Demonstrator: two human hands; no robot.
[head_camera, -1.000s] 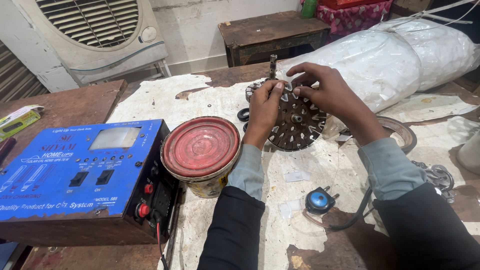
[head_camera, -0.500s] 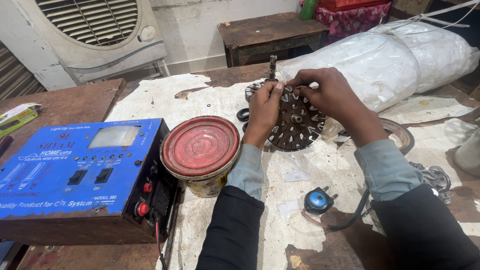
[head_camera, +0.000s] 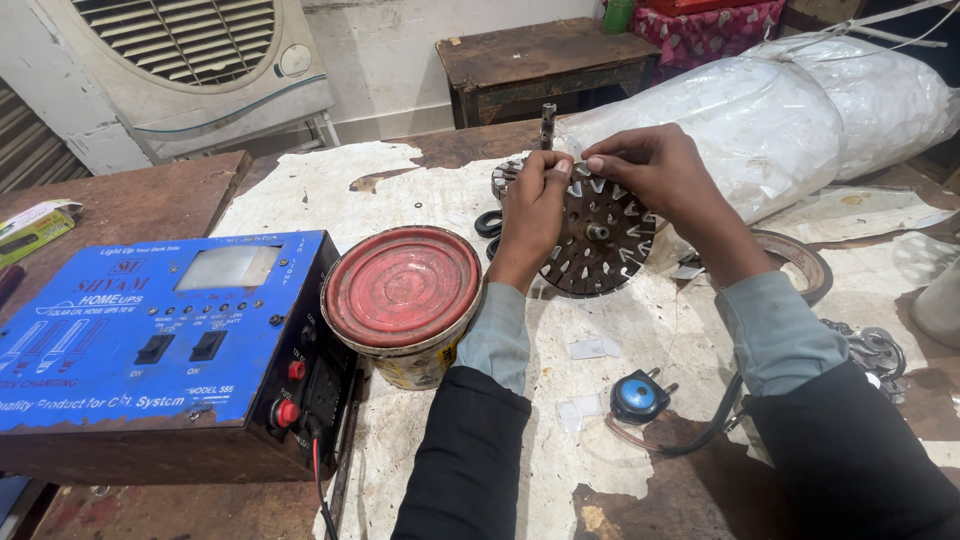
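A round, dark metal motor stator with slotted teeth around its rim (head_camera: 600, 240) lies flat on the paper-covered wooden worktop (head_camera: 640, 330), just in front of a long bundle wrapped in clear plastic (head_camera: 790, 120). Both hands work at its far left edge. The left hand (head_camera: 532, 215) rests over the left part of the disc, its grip narrow, fingers curled down and pinched at the rim teeth. The right hand (head_camera: 655, 170) comes in from the right above the disc, its grip also narrow, thumb and forefinger drawn together at the same spot, fingertips nearly meeting those of the left hand. What the fingertips pinch is too small to tell. A short metal shaft (head_camera: 547, 122) stands upright just behind the hands.

Left of the stator stands a round tin with a worn red lid (head_camera: 402, 290), and beside that a blue metal box with switches and red knobs (head_camera: 160, 330). A small blue-capped plug (head_camera: 640, 396) lies near the right sleeve.
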